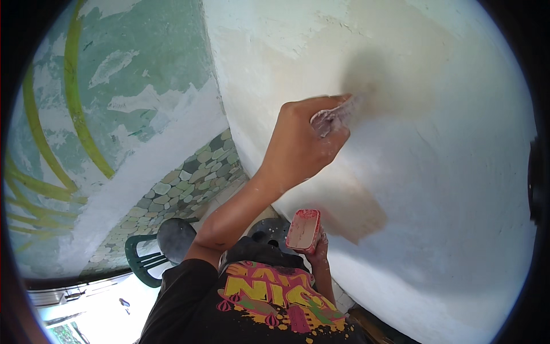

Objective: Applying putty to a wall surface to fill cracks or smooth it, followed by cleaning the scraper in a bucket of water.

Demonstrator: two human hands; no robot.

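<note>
My left hand (306, 137) is raised to the pale plastered wall (435, 172), closed on a small putty scraper (335, 117) coated in whitish paste. The scraper's far edge is at a shaded patch of the wall; whether it touches cannot be made out clearly. Lower down, my right hand (318, 249) holds a red rectangular container (303, 229) with pale, smooth paste inside, close beside the wall. Part of that hand is hidden behind the container, and its visible fingers are smeared with white.
At the left, a green-painted wall (137, 51) with yellow curved bands and white patches meets a band of irregular stone tiles (189, 178). A green plastic chair (137, 258) and a dark round seat-like object (175, 238) stand below, near a bright opening (103, 304).
</note>
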